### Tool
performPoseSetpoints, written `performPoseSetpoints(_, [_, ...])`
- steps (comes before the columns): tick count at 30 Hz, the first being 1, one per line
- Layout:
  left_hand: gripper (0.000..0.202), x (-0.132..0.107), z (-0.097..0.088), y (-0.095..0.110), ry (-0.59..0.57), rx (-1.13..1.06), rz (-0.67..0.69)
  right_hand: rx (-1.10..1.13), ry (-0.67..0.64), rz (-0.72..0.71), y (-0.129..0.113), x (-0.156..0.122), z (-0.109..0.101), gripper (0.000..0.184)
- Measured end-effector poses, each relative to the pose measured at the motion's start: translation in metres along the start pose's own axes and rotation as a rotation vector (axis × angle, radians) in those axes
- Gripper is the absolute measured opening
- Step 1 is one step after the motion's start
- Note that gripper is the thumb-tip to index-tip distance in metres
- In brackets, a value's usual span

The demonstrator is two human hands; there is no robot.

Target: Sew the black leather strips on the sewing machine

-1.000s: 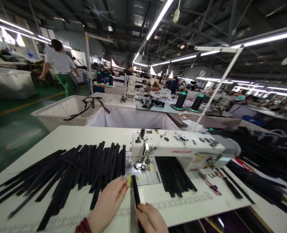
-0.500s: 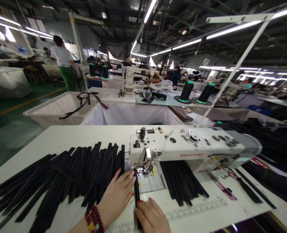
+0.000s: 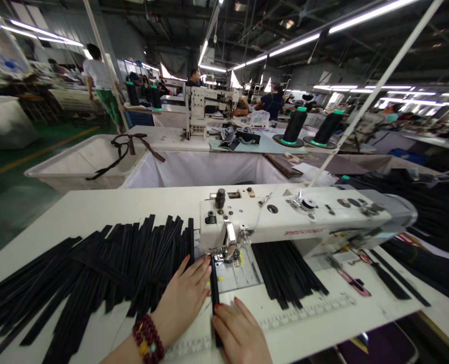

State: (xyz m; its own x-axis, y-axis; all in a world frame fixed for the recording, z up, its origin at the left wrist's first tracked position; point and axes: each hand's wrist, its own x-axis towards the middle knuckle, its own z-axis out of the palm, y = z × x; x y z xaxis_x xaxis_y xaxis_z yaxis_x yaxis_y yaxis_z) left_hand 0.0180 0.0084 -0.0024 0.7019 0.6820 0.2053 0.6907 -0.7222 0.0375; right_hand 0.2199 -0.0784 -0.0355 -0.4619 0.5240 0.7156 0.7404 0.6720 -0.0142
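Observation:
A narrow black fabric strip [image 3: 215,290] runs from under the presser foot of a white sewing machine [image 3: 262,217] toward me. My left hand [image 3: 184,290], with a dark red bead bracelet, lies flat, its fingers stretched out and fingertips at the strip's left edge close to the foot. Nearer to me, my right hand [image 3: 241,331] has its fingers closed on the strip's near part; what lies beneath them is hidden. Many black strips [image 3: 133,268] are fanned out left of my left hand. Another bunch of strips [image 3: 290,275] lies under the machine arm.
Pink-handled thread snips [image 3: 351,280] and a dark-handled tool [image 3: 387,283] lie at the right. A ruler scale [image 3: 308,312] runs along the table front. Beyond the table stand a lined bin [image 3: 205,169], black thread cones [image 3: 295,126] and another sewing machine [image 3: 209,108]. Several people work farther back.
The camera view has shifted slightly, so the table and machine sit a little higher in the picture. Both hands keep nearly the same places on the strip. A person at the back left has moved slightly.

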Motion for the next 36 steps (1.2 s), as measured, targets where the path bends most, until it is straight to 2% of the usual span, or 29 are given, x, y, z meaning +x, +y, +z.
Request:
performPoseSetpoints(3, [0.039,0.002,-0.003,0.0,-0.006,-0.033,-0.019,0.022,-0.053,0.024,-0.003,0.0,-0.003,0.029])
performPoseSetpoints(8, [0.037,-0.004,-0.009,0.004,0.001,-0.053,0.006,-0.03,0.015,0.118,-0.02,-0.015,-0.002,0.023])
performPoseSetpoints(13, [0.036,-0.011,-0.009,0.01,0.008,-0.025,0.038,-0.096,-0.036,0.053,-0.026,-0.034,-0.011,0.028])
performPoseSetpoints(16, [0.036,-0.008,-0.008,0.007,-0.01,-0.018,0.044,-0.082,-0.03,0.018,-0.022,-0.027,-0.015,0.031])
performPoseSetpoints(21, [0.037,0.0,-0.008,-0.001,-0.018,-0.042,0.019,-0.02,0.011,0.12,-0.018,-0.007,-0.009,0.021])
performPoseSetpoints(30, [0.04,0.014,-0.007,-0.007,-0.068,-0.029,-0.033,0.014,-0.053,0.163,-0.005,0.011,-0.008,0.018])
performPoseSetpoints(36, [0.041,0.016,-0.006,-0.007,-0.091,-0.006,-0.045,-0.012,-0.089,0.158,0.003,0.018,0.0,0.016])
